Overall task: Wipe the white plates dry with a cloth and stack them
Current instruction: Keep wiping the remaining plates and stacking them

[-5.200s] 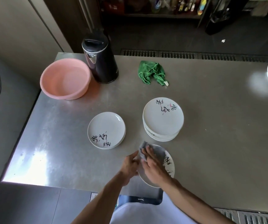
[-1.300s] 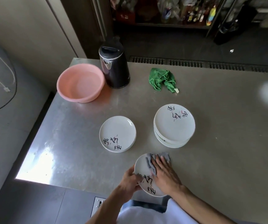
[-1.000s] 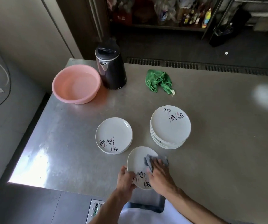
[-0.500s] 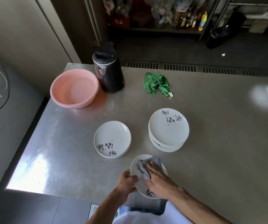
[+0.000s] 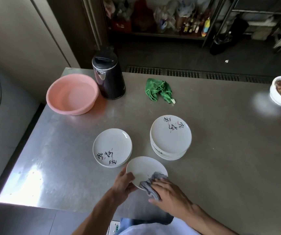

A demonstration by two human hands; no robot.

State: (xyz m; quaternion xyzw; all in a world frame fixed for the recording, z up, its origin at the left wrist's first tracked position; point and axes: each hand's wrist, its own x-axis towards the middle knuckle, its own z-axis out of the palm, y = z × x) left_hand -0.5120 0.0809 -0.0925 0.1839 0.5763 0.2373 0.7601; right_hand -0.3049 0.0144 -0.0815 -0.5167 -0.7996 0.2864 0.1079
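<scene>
Gripping the near-left rim of a white plate (image 5: 144,167), thumb on top and fingers curled beneath, the left hand (image 5: 124,182) holds it over the near edge of the steel table (image 5: 221,158); the right hand (image 5: 169,192) lies flat, fingers straight and spread, pressing a grey cloth (image 5: 149,184) onto the plate's near side; both forearms reach in from below; just beyond, a patterned plate (image 5: 111,147) sits left and a taller stack (image 5: 170,138) right; farther back lie a green rag (image 5: 159,89), black kettle (image 5: 109,77) and pink basin (image 5: 72,94).

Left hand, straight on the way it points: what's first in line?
The left hand grips the plate being wiped; past that, likely the tall plate stack, though depth is unclear.
</scene>
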